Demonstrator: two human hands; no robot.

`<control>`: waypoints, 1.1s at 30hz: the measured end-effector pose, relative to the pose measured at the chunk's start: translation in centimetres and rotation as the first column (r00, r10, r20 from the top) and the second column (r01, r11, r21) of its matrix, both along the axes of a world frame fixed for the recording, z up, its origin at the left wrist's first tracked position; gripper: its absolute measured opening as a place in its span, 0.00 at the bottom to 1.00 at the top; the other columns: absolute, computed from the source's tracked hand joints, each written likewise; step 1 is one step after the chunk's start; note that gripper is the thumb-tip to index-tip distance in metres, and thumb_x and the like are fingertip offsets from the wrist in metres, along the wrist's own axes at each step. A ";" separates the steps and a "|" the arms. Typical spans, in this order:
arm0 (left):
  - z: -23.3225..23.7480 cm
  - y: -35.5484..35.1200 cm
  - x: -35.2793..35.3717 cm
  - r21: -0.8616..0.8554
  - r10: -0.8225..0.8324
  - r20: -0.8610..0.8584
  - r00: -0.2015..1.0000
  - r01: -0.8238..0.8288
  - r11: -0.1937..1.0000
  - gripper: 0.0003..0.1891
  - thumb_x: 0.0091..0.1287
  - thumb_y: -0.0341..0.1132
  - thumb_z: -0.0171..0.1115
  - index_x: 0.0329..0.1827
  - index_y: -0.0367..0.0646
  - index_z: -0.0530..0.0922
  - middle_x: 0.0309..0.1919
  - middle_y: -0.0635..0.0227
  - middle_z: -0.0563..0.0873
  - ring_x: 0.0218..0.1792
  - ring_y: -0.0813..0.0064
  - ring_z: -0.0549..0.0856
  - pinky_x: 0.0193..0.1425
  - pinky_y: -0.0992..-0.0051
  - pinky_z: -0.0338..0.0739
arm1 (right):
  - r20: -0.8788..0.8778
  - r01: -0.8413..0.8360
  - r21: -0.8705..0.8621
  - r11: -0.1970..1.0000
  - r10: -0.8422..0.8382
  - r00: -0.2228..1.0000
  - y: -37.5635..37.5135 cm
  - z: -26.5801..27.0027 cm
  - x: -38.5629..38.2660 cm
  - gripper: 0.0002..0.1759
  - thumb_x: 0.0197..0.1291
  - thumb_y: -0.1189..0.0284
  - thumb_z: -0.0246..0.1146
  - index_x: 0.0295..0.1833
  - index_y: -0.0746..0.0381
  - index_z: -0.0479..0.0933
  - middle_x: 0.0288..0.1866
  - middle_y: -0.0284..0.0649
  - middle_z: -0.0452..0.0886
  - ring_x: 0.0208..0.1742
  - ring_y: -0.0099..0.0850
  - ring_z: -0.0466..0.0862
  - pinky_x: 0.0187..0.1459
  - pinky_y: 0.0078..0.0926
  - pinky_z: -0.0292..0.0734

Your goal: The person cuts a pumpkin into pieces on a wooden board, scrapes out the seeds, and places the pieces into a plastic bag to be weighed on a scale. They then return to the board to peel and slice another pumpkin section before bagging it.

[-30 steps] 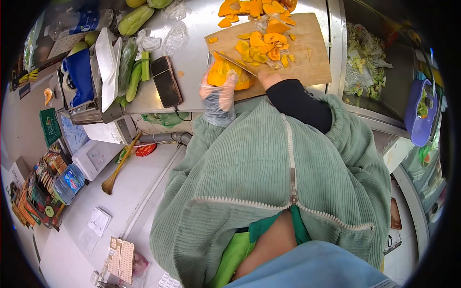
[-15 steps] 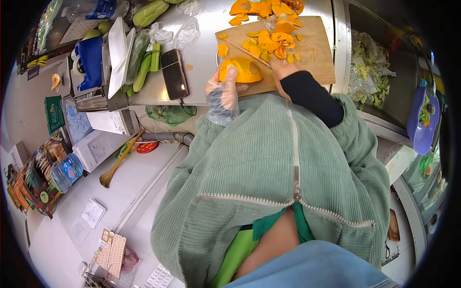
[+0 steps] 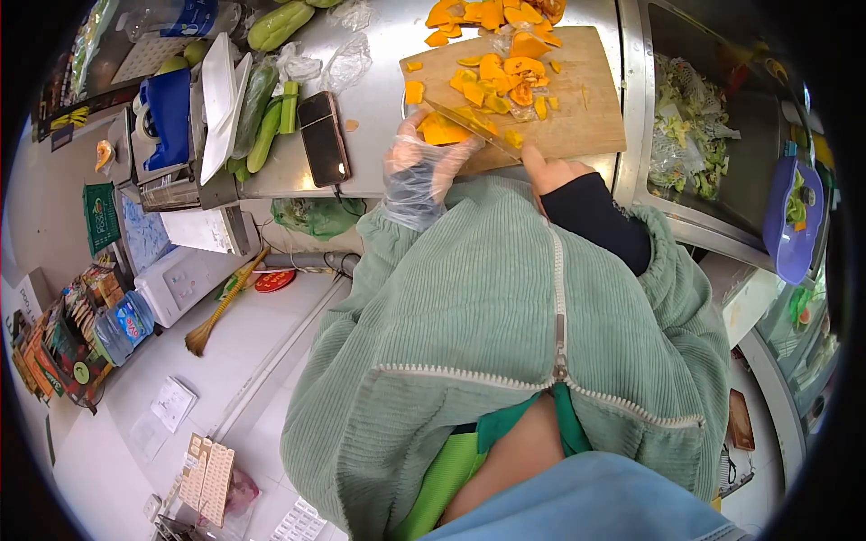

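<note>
The pumpkin piece (image 3: 442, 132) is vivid orange, as are the pumpkin peelings (image 3: 483, 86), some with yellower patches. The cutting board (image 3: 586, 99) is pale tan with faint wood grain, and the table (image 3: 379, 72) silvery grey. The jacket (image 3: 469, 270) is sage green with fine corduroy ribbing and a cream zipper (image 3: 557, 261); one cuff (image 3: 595, 212) is black. The smartphone (image 3: 323, 140) has a black face and a pinkish edge. The tape dispenser (image 3: 170, 126) is royal blue, the foam trays (image 3: 219, 108) white, the basin (image 3: 792, 230) lavender purple, the broom (image 3: 216, 316) straw yellow, the round sign (image 3: 274, 280) red.
</note>
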State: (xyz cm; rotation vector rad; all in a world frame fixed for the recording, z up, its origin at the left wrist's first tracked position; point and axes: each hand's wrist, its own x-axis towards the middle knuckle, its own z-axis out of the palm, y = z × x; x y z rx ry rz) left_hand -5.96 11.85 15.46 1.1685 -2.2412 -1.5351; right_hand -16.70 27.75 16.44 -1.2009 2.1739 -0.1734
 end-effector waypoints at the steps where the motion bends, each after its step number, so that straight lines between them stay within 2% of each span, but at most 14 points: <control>1: -0.3 0.0 0.1 0.026 0.016 -0.050 0.999 -0.014 1.000 0.40 0.47 0.40 0.77 0.57 0.26 0.64 0.40 0.56 0.83 0.41 0.74 0.82 0.46 0.77 0.78 | 0.020 -0.017 0.017 1.000 0.017 1.000 -0.1 0.4 -0.3 0.08 0.58 0.74 0.48 0.43 0.62 0.61 0.27 0.54 0.79 0.32 0.51 0.82 0.30 0.47 0.76; 5: -0.6 -0.2 -0.1 -0.029 -0.016 0.046 0.999 0.017 0.999 0.40 0.48 0.43 0.77 0.55 0.28 0.63 0.41 0.55 0.83 0.42 0.72 0.83 0.47 0.77 0.79 | 0.041 -0.030 0.034 0.999 0.029 0.999 -0.5 0.8 -0.2 0.07 0.60 0.72 0.47 0.42 0.61 0.61 0.30 0.54 0.80 0.34 0.50 0.83 0.33 0.47 0.77; 7: -1.1 -0.1 -0.1 0.106 0.015 -0.079 0.997 -0.007 0.994 0.41 0.48 0.43 0.77 0.55 0.29 0.59 0.42 0.54 0.82 0.43 0.72 0.82 0.48 0.78 0.78 | 0.041 -0.013 0.064 0.998 0.011 0.999 -1.0 1.0 0.0 0.07 0.61 0.72 0.47 0.43 0.61 0.61 0.31 0.53 0.80 0.34 0.50 0.83 0.33 0.47 0.77; 10: -1.0 0.2 -0.3 0.142 0.024 -0.151 0.988 -0.003 0.990 0.40 0.50 0.42 0.75 0.55 0.30 0.56 0.42 0.55 0.81 0.43 0.73 0.82 0.48 0.79 0.77 | 0.039 0.003 0.089 0.996 -0.006 0.999 -1.7 0.6 0.2 0.07 0.61 0.72 0.46 0.44 0.62 0.62 0.33 0.53 0.81 0.36 0.50 0.83 0.35 0.46 0.77; 13: -1.8 0.5 -0.6 0.094 0.047 -0.106 0.993 -0.037 0.995 0.38 0.52 0.40 0.74 0.54 0.30 0.56 0.42 0.56 0.81 0.42 0.74 0.81 0.47 0.79 0.77 | 0.063 0.024 0.089 0.996 -0.030 0.998 -2.9 0.4 0.0 0.08 0.62 0.72 0.46 0.44 0.62 0.63 0.35 0.53 0.81 0.38 0.49 0.83 0.37 0.44 0.77; 14: -1.6 0.5 -0.6 0.092 0.045 -0.108 0.993 -0.035 0.995 0.38 0.52 0.40 0.74 0.54 0.30 0.56 0.42 0.56 0.81 0.42 0.74 0.81 0.47 0.79 0.77 | 0.088 0.041 0.094 0.995 -0.049 0.995 -3.4 0.4 -0.1 0.08 0.62 0.72 0.46 0.45 0.62 0.64 0.36 0.53 0.81 0.40 0.49 0.82 0.38 0.44 0.77; 16: -1.0 0.7 -0.6 0.207 0.094 -0.158 0.983 -0.060 0.976 0.36 0.51 0.38 0.75 0.53 0.32 0.58 0.44 0.55 0.79 0.43 0.74 0.80 0.46 0.79 0.77 | 0.085 0.034 0.092 0.995 -0.042 0.996 -4.2 0.2 -0.4 0.08 0.63 0.72 0.46 0.45 0.62 0.65 0.37 0.53 0.81 0.41 0.48 0.82 0.38 0.43 0.77; 24: -1.9 0.8 -0.1 0.113 0.076 -0.126 0.989 -0.062 0.992 0.35 0.52 0.35 0.73 0.54 0.32 0.58 0.42 0.56 0.79 0.40 0.76 0.81 0.41 0.81 0.78 | 0.066 0.042 -0.041 0.998 -0.039 0.997 -4.7 -1.5 -0.6 0.12 0.57 0.77 0.52 0.47 0.64 0.63 0.34 0.54 0.80 0.39 0.50 0.82 0.36 0.44 0.77; 26: -1.9 0.8 -0.4 0.085 0.079 -0.146 0.986 -0.067 0.994 0.35 0.52 0.35 0.73 0.55 0.32 0.58 0.42 0.56 0.79 0.39 0.77 0.81 0.40 0.81 0.78 | 0.034 0.023 -0.057 0.998 -0.021 0.999 -4.5 -1.2 -0.8 0.11 0.63 0.71 0.48 0.47 0.65 0.67 0.37 0.53 0.81 0.41 0.47 0.83 0.39 0.41 0.78; 27: -1.9 0.8 -0.4 0.116 0.084 -0.185 0.979 -0.063 0.991 0.35 0.53 0.37 0.73 0.54 0.31 0.59 0.41 0.56 0.80 0.39 0.75 0.81 0.42 0.79 0.78 | 0.029 0.030 -0.069 0.997 -0.028 0.999 -4.4 -1.0 -0.8 0.11 0.63 0.71 0.48 0.47 0.65 0.67 0.37 0.53 0.81 0.41 0.47 0.83 0.39 0.41 0.78; 29: -1.6 1.0 -0.5 0.149 0.091 -0.221 0.971 -0.059 0.987 0.35 0.53 0.38 0.72 0.54 0.31 0.59 0.40 0.55 0.80 0.39 0.73 0.82 0.44 0.77 0.78 | 0.062 0.034 -0.001 0.999 -0.034 0.998 -3.9 -0.7 -0.6 0.11 0.63 0.71 0.47 0.47 0.66 0.66 0.37 0.55 0.80 0.41 0.48 0.82 0.39 0.41 0.78; 31: -0.9 1.5 -0.6 0.185 0.065 -0.136 0.989 -0.039 0.982 0.34 0.53 0.38 0.72 0.54 0.31 0.59 0.40 0.55 0.81 0.38 0.72 0.82 0.42 0.77 0.79 | 0.082 0.059 0.000 0.998 -0.059 0.995 -2.8 -0.4 -0.3 0.11 0.63 0.71 0.47 0.47 0.66 0.65 0.37 0.55 0.80 0.41 0.48 0.82 0.38 0.41 0.78; 33: -1.6 1.7 -0.6 0.152 0.047 -0.133 0.990 -0.026 0.988 0.33 0.53 0.39 0.72 0.53 0.31 0.61 0.39 0.55 0.81 0.37 0.72 0.83 0.42 0.76 0.79 | 0.096 0.080 0.002 0.997 -0.079 0.992 -2.4 -0.1 -0.3 0.11 0.63 0.71 0.46 0.47 0.65 0.65 0.37 0.56 0.80 0.41 0.48 0.82 0.38 0.41 0.78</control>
